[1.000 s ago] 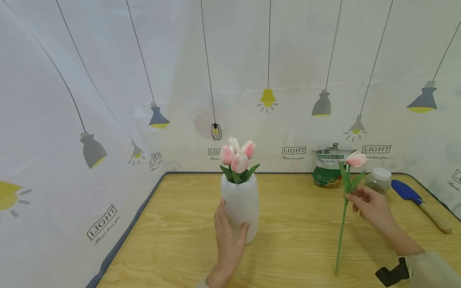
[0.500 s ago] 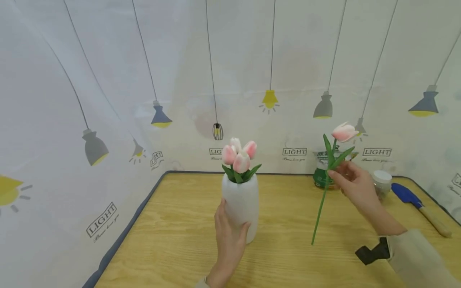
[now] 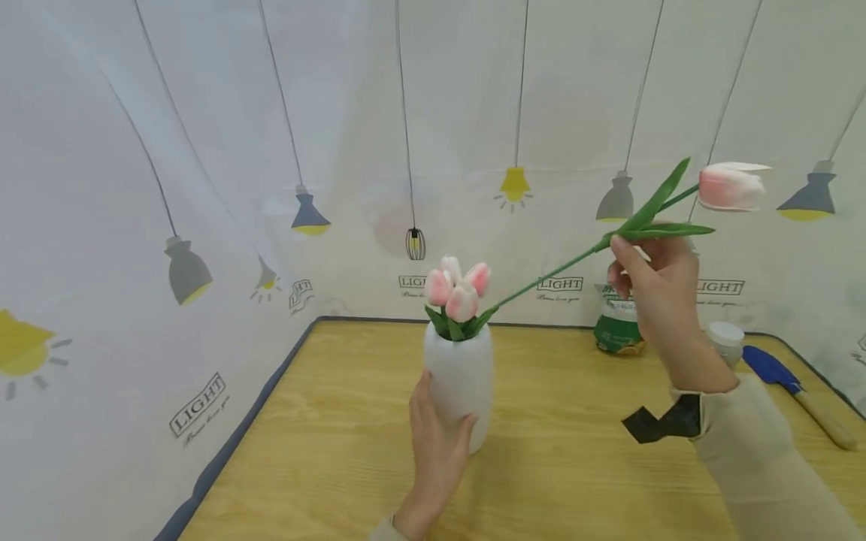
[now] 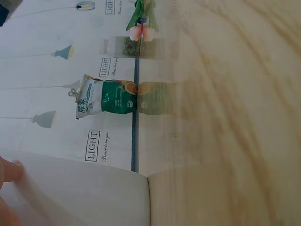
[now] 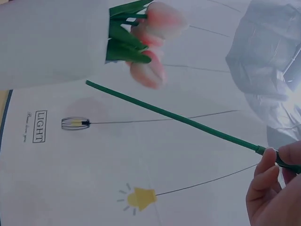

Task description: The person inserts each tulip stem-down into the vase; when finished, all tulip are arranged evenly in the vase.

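Note:
A tall white vase (image 3: 460,383) stands on the wooden table in the head view, with several pink-and-white tulips (image 3: 463,302) bunched in its mouth. My left hand (image 3: 436,443) holds the vase from its left side, thumb in front; only fingertips (image 4: 9,172) of it show in the left wrist view. Up on the right, my right hand (image 3: 659,282) pinches the green stem of a single tulip (image 3: 731,188) by its leaves. This tulip slants, head to the upper right, and its stem's lower end (image 5: 89,83) appears beside the vase's rim in the right wrist view.
Towards the back right of the table stand a green-and-white bag (image 3: 619,327) with a clip and a white-lidded jar (image 3: 726,338). A blue trowel (image 3: 801,394) lies at the right. Behind the table (image 3: 338,443) hangs a lamp-printed cloth (image 3: 460,113).
My right hand has risen with the tulip, which has tipped from upright to slanting, and its stem end has swung left to the vase's mouth. My left hand stays on the vase.

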The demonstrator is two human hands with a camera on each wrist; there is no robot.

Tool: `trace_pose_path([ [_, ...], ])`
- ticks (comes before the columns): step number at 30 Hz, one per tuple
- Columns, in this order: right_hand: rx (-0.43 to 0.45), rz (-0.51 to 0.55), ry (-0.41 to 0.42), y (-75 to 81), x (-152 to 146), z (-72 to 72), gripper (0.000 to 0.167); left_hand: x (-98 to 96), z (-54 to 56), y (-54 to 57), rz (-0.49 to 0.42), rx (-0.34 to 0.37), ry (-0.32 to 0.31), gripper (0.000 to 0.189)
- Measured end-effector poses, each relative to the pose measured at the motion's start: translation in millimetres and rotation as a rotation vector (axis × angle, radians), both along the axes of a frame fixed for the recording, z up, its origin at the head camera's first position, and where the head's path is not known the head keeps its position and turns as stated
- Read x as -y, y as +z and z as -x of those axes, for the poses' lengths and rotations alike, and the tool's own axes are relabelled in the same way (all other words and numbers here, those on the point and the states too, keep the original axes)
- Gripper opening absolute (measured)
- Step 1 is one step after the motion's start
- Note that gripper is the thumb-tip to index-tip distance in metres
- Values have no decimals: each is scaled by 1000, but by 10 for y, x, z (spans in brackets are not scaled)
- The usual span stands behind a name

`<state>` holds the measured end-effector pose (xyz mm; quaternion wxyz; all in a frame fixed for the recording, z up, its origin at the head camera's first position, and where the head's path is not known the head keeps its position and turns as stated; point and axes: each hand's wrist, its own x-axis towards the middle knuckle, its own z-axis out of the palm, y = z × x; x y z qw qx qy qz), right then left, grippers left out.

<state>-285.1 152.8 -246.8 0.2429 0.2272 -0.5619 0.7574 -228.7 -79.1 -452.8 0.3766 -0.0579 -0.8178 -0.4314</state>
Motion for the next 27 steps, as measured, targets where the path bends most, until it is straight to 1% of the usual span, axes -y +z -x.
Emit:
trace_pose_path([
  [4,-74,31,16,135,89,-52,25,-7,5,28,-3,12,-14,92],
  [7,-121,44,18,186,109,-75,26,-12,0,37,-2,14,-8,92],
  [11,-164,62,-9,230,81,-77,23,-12,-10,43,-4,21,-7,92],
  [15,-143,75,-28,276,52,-91,20,-8,-18,48,6,12,-7,91],
  [19,-120,65,-21,331,82,-115,20,-1,-17,54,21,-1,14,92],
  [21,-128,47,-8,350,107,-116,22,1,-17,58,18,1,15,92],
  [27,-170,-36,41,355,198,-95,23,-4,-25,64,-7,39,2,93],
])
